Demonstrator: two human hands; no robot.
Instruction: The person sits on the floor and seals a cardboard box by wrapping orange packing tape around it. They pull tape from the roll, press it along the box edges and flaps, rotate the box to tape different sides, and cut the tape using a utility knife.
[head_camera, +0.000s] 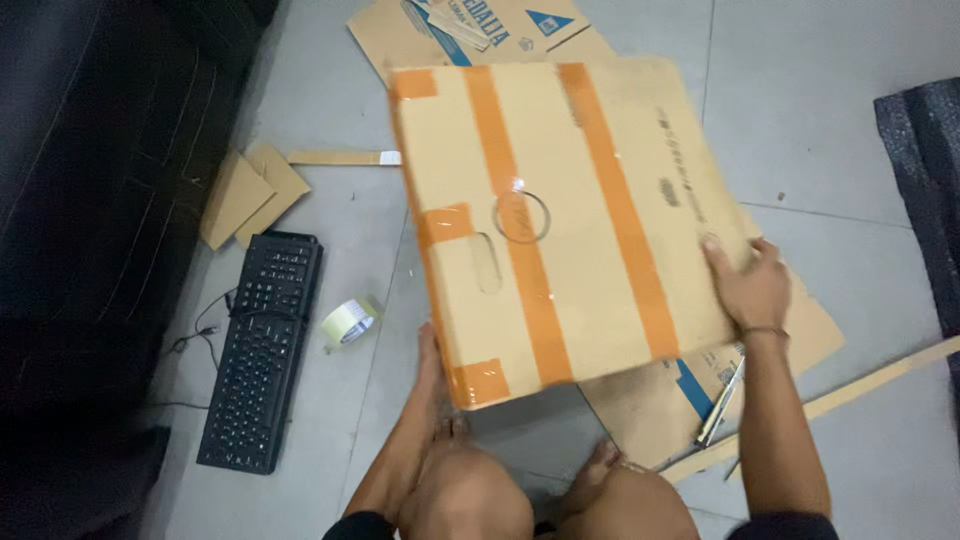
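Black keyboard (260, 350) flat on the floor at left, clear tape roll (349, 321) just beside it. Left hand (430, 362) under the taped cardboard box's (560, 225) near-left corner; fingers hidden, can't tell their state. Box held tilted above flattened cardboard (690, 400). Right hand (748, 285) presses on its right edge, fingers spread. Box cutter (722, 398) lies below that hand.

The left hand (430, 350) is mostly hidden behind the cardboard box (560, 220).
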